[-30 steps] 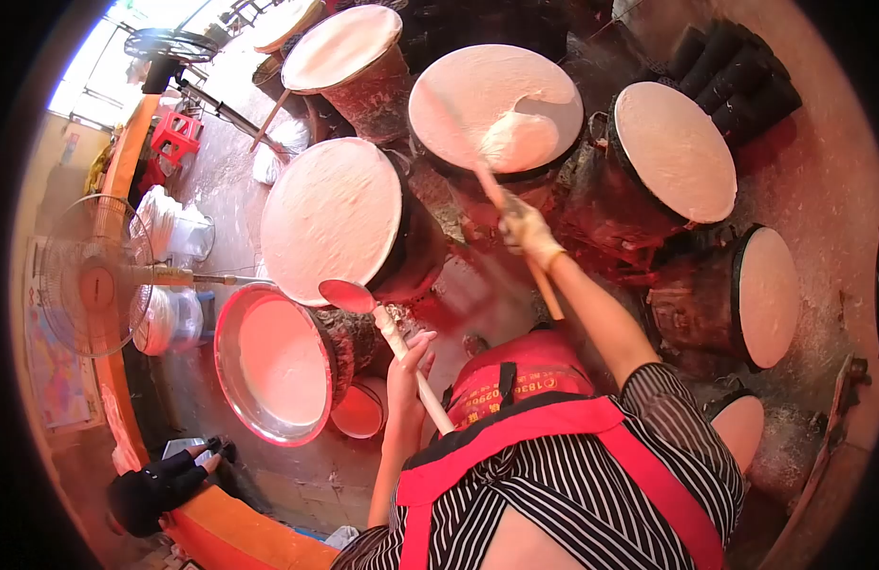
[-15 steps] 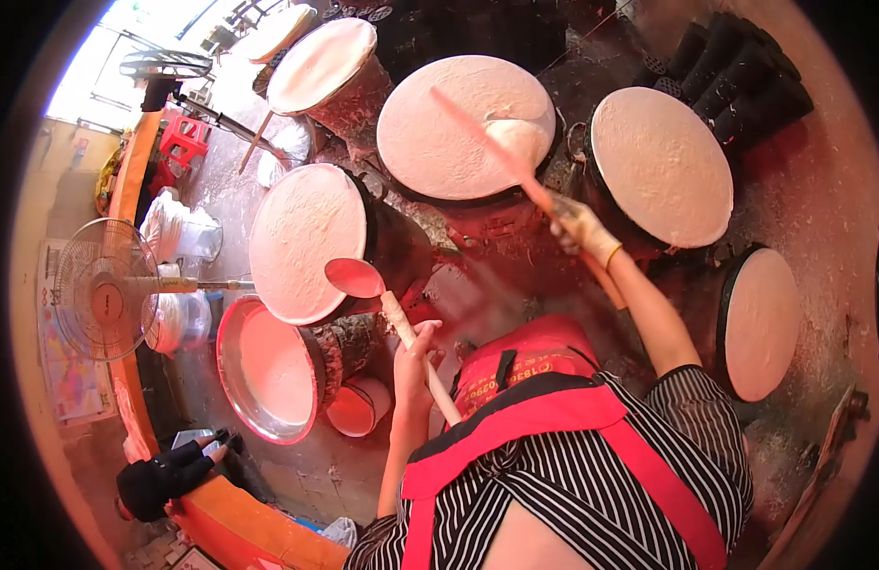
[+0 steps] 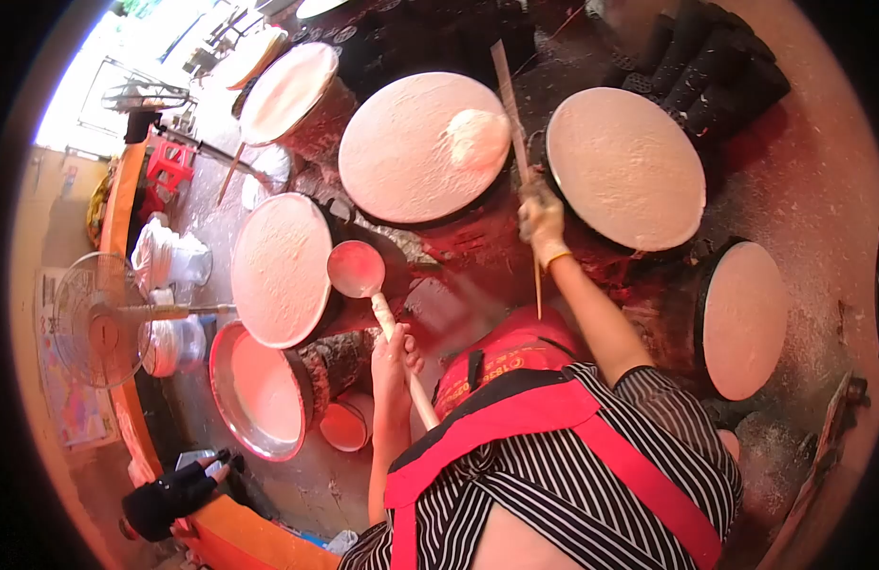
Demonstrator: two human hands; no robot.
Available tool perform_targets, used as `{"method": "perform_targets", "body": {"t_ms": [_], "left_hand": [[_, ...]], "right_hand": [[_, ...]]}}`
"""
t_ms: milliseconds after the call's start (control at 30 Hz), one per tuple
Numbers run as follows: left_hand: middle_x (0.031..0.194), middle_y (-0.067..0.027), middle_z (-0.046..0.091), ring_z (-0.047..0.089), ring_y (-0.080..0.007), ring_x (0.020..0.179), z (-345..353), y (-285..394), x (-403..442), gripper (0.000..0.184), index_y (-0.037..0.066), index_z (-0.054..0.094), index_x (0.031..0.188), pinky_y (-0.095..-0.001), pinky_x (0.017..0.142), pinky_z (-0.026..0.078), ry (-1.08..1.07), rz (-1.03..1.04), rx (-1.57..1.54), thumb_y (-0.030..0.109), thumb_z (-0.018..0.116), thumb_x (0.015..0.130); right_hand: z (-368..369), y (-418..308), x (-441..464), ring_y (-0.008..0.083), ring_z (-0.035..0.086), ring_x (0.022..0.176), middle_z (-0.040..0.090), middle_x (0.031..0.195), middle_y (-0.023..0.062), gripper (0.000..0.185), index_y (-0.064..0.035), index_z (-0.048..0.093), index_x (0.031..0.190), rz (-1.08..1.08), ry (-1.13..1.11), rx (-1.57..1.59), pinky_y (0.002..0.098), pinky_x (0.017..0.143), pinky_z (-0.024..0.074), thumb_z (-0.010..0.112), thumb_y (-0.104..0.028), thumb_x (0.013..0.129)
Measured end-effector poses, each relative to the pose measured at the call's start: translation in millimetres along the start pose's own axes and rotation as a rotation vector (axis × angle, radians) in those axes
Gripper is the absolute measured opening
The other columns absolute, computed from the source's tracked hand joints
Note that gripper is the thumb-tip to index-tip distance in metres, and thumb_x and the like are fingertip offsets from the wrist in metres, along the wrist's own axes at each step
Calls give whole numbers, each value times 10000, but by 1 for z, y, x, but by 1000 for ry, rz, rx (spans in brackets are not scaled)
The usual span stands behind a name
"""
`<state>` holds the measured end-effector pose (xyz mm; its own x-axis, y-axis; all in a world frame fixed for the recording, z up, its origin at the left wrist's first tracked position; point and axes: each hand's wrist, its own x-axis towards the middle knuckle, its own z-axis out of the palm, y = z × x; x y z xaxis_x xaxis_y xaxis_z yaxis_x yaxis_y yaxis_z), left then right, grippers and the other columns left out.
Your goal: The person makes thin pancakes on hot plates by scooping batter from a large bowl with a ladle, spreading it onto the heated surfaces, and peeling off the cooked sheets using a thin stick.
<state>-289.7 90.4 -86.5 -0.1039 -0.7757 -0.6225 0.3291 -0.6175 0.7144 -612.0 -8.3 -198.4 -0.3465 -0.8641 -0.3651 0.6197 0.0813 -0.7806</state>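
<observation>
My left hand is wrapped round the pale handle of a ladle, whose round bowl is beside the right edge of the left griddle. Gloved, my right hand grips a long, flat wooden spatula. Its blade points away from me, in the gap between the middle griddle and the right griddle. A pale layer, perhaps batter, covers these round griddles. On the middle one, a heap of batter lies near the right side.
A wide metal basin of pale liquid stands low on the left, near a small bucket. Another coated griddle is at far right. A fan and an orange counter are at left, with a person beside it.
My right hand has drawn the spatula off the middle griddle to its right and turned the blade. The ladle's bowl has turned and sits more upright. The whole view has shifted slightly.
</observation>
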Motion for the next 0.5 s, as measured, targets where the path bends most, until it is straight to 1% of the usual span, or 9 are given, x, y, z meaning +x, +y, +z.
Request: {"method": "perform_targets", "body": {"t_ms": [33, 100, 133, 167, 233, 300, 367, 433, 500], "left_hand": [[754, 4, 497, 437, -70, 579, 3, -2, 5, 137, 62, 526, 1009, -222, 476, 374, -41, 18, 5, 182, 584, 980], [766, 7, 509, 441, -62, 586, 15, -3, 8, 127, 62, 522, 995, -207, 468, 364, -24, 20, 5, 166, 591, 975], [766, 7, 509, 441, -62, 586, 19, -1, 8, 127, 62, 522, 995, -207, 468, 364, -26, 21, 3, 166, 591, 975], [775, 9, 513, 437, -57, 587, 20, 2, 5, 119, 65, 522, 991, -198, 464, 356, -63, -3, 49, 162, 590, 976], [784, 12, 517, 434, -51, 588, 24, 8, 4, 112, 68, 522, 987, -189, 460, 349, -87, -19, 88, 157, 589, 976], [787, 18, 512, 429, -41, 590, 29, 11, 7, 110, 77, 521, 986, -175, 454, 331, -80, -72, 119, 169, 581, 982], [779, 21, 501, 427, -43, 584, 30, 17, 23, 115, 83, 516, 978, -177, 458, 334, -113, -60, 76, 184, 571, 988], [769, 21, 490, 431, -51, 579, 35, 25, 39, 125, 80, 519, 970, -186, 463, 344, -160, -78, 47, 197, 561, 991], [757, 17, 484, 437, -63, 578, 42, 33, 68, 128, 76, 523, 969, -201, 469, 360, -180, -22, 127, 198, 554, 992]], "right_hand": [[2, 4, -2, 47, 311, 388, 431, 582, -73, 361, -250, 614, 1308, 196, 40, 290, 225, 353, 235, 625, -226, 948], [10, 8, -18, 49, 323, 395, 451, 606, -68, 367, -237, 604, 1320, 86, -87, -237, 225, 358, 253, 620, -234, 953], [13, -11, -20, 25, 374, 466, 505, 679, -88, 334, -137, 644, 1258, 66, -142, -234, 215, 369, 280, 656, -205, 931], [-10, 5, 15, 27, 379, 477, 504, 681, -85, 354, -144, 634, 1280, 25, -182, -132, 221, 369, 275, 659, -204, 932], [-10, -24, 22, 55, 316, 384, 428, 579, -70, 359, -229, 601, 1319, -116, 33, -333, 240, 350, 281, 610, -263, 961], [-21, -32, 32, 54, 311, 380, 421, 581, -79, 374, -218, 584, 1336, -12, 91, -410, 240, 346, 278, 601, -281, 968], [-25, -25, 23, 53, 310, 382, 403, 568, -83, 349, -211, 614, 1310, 6, -106, -473, 240, 353, 268, 604, -277, 967], [-7, -37, -17, 52, 307, 386, 409, 570, -82, 346, -200, 623, 1307, 75, -143, -529, 232, 363, 262, 604, -268, 968], [-21, -38, -32, 19, 332, 438, 438, 629, -105, 359, -165, 626, 1305, 147, -162, -520, 207, 375, 264, 624, -229, 952]]}}
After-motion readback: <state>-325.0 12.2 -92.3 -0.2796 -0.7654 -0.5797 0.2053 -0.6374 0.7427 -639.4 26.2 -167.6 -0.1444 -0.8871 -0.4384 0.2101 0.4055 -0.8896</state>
